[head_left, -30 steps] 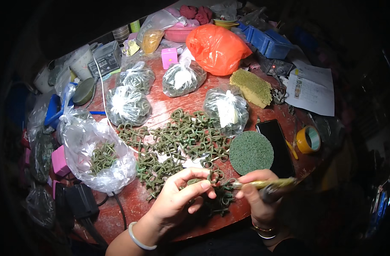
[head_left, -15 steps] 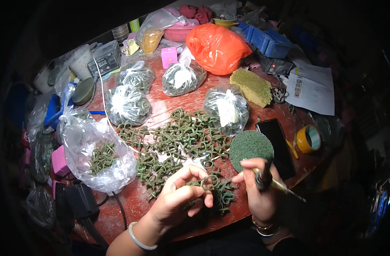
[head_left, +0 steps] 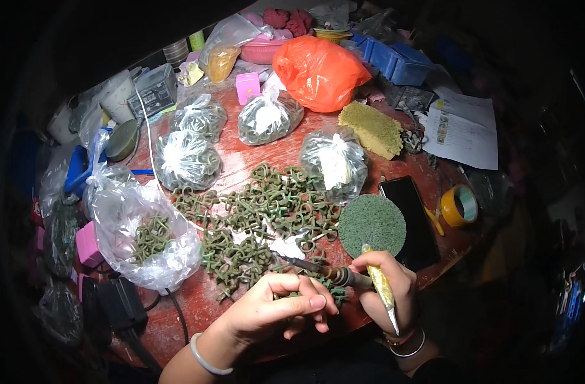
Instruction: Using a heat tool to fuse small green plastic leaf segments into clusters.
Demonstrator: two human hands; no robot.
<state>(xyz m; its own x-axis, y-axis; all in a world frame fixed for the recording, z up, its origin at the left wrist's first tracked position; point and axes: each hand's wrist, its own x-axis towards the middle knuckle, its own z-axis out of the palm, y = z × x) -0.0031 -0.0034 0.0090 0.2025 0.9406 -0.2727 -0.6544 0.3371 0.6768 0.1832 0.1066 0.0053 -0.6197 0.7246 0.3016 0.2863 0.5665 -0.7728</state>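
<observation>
Red tabletop [head_left: 242,157] has many loose green loops [head_left: 283,201]; some are already in the open bag [head_left: 116,200]; right hand [head_left: 395,281] grips a dark tool [head_left: 334,274] and yellow stick [head_left: 381,287]; left hand [head_left: 264,312] curls, maybe pinching something, cannot tell.

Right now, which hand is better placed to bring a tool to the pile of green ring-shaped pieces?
Probably the right hand: it holds the dark pen-shaped tool, tip pointing toward the pile, plus the yellow-handled tool. The left hand is close too, but holds neither.
</observation>
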